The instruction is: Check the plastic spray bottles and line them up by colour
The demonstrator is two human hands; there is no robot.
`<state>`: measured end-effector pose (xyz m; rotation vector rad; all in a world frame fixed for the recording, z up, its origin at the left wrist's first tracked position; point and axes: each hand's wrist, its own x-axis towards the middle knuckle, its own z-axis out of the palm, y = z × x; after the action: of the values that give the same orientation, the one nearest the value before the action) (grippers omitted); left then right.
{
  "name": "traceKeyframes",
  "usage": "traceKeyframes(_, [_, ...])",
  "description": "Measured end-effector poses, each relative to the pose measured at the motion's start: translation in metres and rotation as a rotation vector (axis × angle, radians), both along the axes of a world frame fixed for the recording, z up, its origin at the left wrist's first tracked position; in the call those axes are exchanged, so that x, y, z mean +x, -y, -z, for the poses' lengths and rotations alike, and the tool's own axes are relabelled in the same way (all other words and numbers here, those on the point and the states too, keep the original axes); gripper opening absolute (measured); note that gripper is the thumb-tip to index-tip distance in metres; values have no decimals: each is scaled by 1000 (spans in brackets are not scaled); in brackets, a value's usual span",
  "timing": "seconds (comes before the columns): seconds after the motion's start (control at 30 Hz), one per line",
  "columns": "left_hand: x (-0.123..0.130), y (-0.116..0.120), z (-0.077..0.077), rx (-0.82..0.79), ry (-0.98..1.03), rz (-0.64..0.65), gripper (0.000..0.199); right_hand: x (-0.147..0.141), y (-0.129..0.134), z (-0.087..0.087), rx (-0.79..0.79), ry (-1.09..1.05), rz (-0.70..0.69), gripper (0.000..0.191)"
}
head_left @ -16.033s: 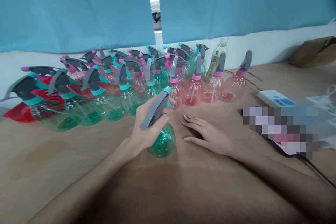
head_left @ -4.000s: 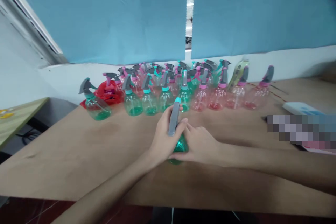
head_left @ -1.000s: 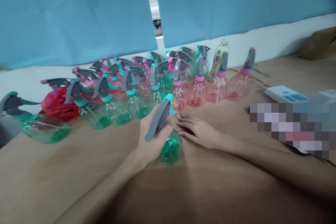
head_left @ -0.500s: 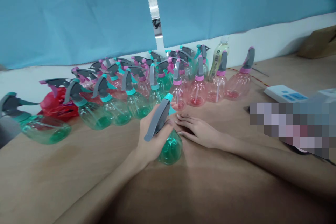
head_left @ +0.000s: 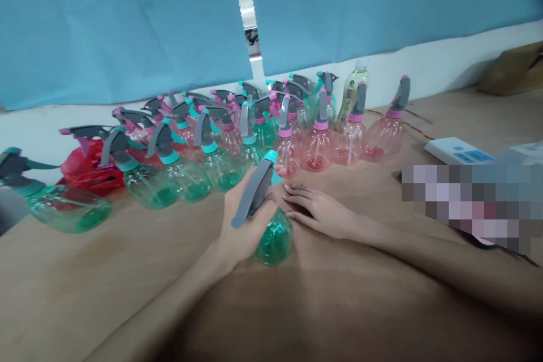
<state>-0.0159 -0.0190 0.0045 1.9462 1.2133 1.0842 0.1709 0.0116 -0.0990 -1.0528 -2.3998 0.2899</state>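
Note:
A green see-through spray bottle [head_left: 275, 240] stands close to me on the table, with a grey trigger head and a turquoise nozzle and collar parts. My left hand [head_left: 241, 220] is wrapped round its neck, just under the grey head. To the right of the bottle, my right hand [head_left: 324, 214] lies low over the tabletop, fingers stretched out and holding nothing. Its fingertips point at the bottle's upper part. Behind both hands stand a green spray bottle [head_left: 223, 172] and a pink spray bottle [head_left: 318, 150], among several more of both colours.
A red plastic bag [head_left: 91, 167] lies behind the bottles at left. A labelled drink bottle [head_left: 353, 96] stands at the back. On the right are a white device [head_left: 458, 151] with blue buttons, a blurred-out item [head_left: 470, 203] and a brown box [head_left: 513, 70]. Blue sheeting [head_left: 148, 22] covers the wall.
The view has shifted very slightly. My left hand keeps its grip on the green spray bottle, and my right hand stays in place.

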Motion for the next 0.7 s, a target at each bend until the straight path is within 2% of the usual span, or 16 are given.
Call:
traceKeyframes(0.23, [-2, -1, 3, 19, 5, 17, 14, 0, 0, 0, -2, 7, 1, 50])
traceKeyframes(0.37, [-5, -2, 3, 5, -9, 22, 6, -1, 0, 1, 10, -8, 0, 48])
traceKeyframes(0.7, [-4, -3, -5, 46, -27, 61, 13, 0, 1, -2, -9, -17, -5, 48])
